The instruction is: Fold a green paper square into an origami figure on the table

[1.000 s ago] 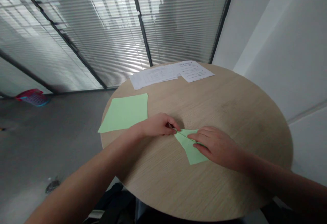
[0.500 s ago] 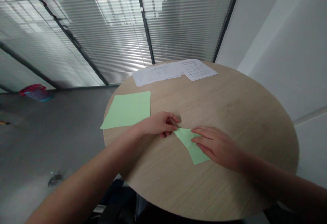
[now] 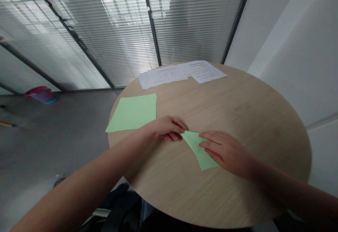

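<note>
Presently, in the head view, we see our two hands working on a folded green paper (image 3: 195, 148), which lies on the near middle part of the round table (image 3: 163, 189). Our left hand (image 3: 169, 128) seems to pinch the pointed left corner between thumb and fingers. Our right hand (image 3: 224, 151) lies flat over the right part, its fingers a little apart and pressing down, not gripping. We judge that the step in hand is shaping a fold at this corner and holding it in place. The next move, in our opinion, calls for keeping the edges aligned and pressing along the crease; if the paper slips, the fold can become crooked.

Around us, a larger green sheet (image 3: 132, 114) lies at the left; our left wrist passes over its near corner, and we cannot tell if they touch. Farther off, near the blinds (image 3: 124, 45), some white papers (image 3: 163, 76) lie flat, well apart from our hands. A basket (image 3: 42, 95) stands on the floor. Nothing blocks the fold, except that our right fingers hide part of it.
</note>
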`<action>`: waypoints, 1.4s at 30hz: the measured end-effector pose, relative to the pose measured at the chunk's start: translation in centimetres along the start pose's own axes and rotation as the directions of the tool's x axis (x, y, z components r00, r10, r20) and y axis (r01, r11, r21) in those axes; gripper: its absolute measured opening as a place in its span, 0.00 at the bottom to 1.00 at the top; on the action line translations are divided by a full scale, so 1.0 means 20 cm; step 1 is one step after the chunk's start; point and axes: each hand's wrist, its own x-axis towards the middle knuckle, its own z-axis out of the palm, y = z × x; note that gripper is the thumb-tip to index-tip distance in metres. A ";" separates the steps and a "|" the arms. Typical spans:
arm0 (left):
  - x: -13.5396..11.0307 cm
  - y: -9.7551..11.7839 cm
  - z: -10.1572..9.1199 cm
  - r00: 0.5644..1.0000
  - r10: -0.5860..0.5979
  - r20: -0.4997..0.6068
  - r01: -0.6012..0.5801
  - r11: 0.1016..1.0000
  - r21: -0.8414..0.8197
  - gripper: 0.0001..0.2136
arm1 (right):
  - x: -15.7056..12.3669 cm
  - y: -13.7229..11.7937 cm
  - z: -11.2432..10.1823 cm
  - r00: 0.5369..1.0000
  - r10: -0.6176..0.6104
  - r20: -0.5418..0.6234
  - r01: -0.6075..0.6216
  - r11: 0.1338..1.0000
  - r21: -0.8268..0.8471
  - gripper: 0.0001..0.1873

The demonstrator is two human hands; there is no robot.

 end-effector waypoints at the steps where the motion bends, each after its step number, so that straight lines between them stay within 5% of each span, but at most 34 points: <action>1: 0.00 0.00 0.00 1.000 -0.002 -0.014 0.002 1.000 -0.016 0.09 | 0.00 0.00 0.00 1.000 -0.002 0.003 0.002 1.000 -0.003 0.14; 13: -0.10 -0.03 0.03 0.946 0.066 -0.318 -0.115 0.984 -0.138 0.05 | -0.01 -0.01 0.01 1.000 0.005 0.007 -0.005 0.999 -0.035 0.13; 20: -0.12 -0.06 0.10 0.954 0.174 -0.242 -0.209 0.970 -0.127 0.13 | 0.00 -0.02 0.00 1.000 0.018 0.009 -0.018 1.000 -0.008 0.13; 30: -0.01 -0.11 0.23 0.898 0.250 -0.362 -0.338 0.918 -0.205 0.15 | -0.02 -0.03 0.02 0.998 0.053 -0.038 -0.054 0.998 -0.029 0.16; 42: -0.04 -0.07 0.26 0.871 0.147 -0.470 -0.283 0.930 -0.235 0.09 | -0.02 -0.03 0.02 1.000 0.020 -0.004 -0.020 1.000 -0.012 0.18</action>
